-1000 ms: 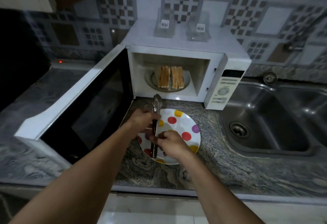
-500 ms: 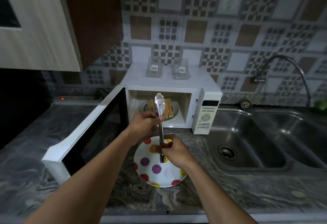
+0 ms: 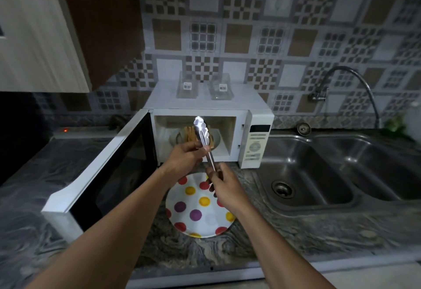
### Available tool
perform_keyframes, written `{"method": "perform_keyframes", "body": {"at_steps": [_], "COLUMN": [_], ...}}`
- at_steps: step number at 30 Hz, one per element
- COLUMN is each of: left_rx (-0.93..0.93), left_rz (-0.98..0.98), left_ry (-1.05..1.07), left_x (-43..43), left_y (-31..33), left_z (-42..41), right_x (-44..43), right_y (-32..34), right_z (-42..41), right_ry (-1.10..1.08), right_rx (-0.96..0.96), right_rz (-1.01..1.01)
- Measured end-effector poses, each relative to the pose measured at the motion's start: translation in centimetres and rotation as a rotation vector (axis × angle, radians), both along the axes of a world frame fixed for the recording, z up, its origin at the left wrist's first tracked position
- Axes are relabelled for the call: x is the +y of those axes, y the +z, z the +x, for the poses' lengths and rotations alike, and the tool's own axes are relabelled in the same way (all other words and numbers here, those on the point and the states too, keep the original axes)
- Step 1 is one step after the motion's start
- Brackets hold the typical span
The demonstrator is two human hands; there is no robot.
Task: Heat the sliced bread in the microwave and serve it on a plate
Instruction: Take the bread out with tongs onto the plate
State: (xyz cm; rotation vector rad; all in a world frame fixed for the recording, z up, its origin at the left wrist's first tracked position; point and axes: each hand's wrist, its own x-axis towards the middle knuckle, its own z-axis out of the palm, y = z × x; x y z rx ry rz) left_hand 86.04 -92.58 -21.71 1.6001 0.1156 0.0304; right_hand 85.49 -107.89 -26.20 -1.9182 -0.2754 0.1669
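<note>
Bread (image 3: 189, 135) slices are seen standing on edge on the glass turntable (image 3: 218, 139) inside the microwave (image 3: 200, 112), in the middle of the cavity. Microwave door (image 3: 109, 174) is swung fully open to the left. Metal tongs (image 3: 202, 132) are held in front of the cavity opening, tips up and tilted slightly left, arms pressed together. Tong tips are overlapped with the bread in view; contact cannot be told. Left hand (image 3: 184, 160) is curled round the tongs mid-shaft, just below the scalloped ends, thumb and fingers pinching the arms. Right hand (image 3: 224, 189) is wrapped round the handle end, fingers curled. Both hands are placed just in front of the microwave's lower edge. Polka-dot plate (image 3: 209, 219) is set flat on the counter (image 3: 273, 243) directly in front of the microwave, partly under the right hand; nothing is seen on the visible part. Two clear containers (image 3: 188, 88) with barcode labels are seen on top of the microwave. Control panel (image 3: 256, 147) is on the microwave's right side. Double steel sink (image 3: 307, 174) is set in the counter right of the microwave, with a curved tap (image 3: 350, 76) above it.
</note>
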Motion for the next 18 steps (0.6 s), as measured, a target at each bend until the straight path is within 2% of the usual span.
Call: {"method": "perform_keyframes", "body": {"at_steps": [3, 8, 10, 12, 13, 16, 18], "left_rx": [0.014, 0.057, 0.090, 0.132, 0.170, 0.329, 0.379], "left_rz": [0.066, 0.674, 0.735, 0.683, 0.726, 1.050, 1.066], "left_ry": [0.011, 0.234, 0.206, 0.193, 0.198, 0.154, 0.120], "left_x": [0.7, 2.6, 3.0, 3.2, 3.3, 3.7, 4.0], "left_y": [-2.7, -8.7, -11.3, -13.8, -15.1, -18.3, -19.8], "left_z": [0.0, -0.5, -1.1, -1.6, -1.7, -2.2, -2.4], "right_x": [-0.2, -0.9, -1.3, -1.7, -1.9, -1.9, -1.7], "right_y": [-1.2, -2.9, -3.6, -4.1, -4.8, -6.3, -6.5], "right_z": [0.6, 1.9, 2.6, 3.2, 3.5, 4.8, 5.8], "right_ry": [-0.025, -0.075, -0.074, -0.079, -0.092, -0.115, -0.137], "right_rx": [0.014, 0.037, 0.041, 0.042, 0.038, 0.033, 0.034], "right_rz": [-0.045, -0.123, -0.185, -0.233, -0.253, -0.320, -0.394]}}
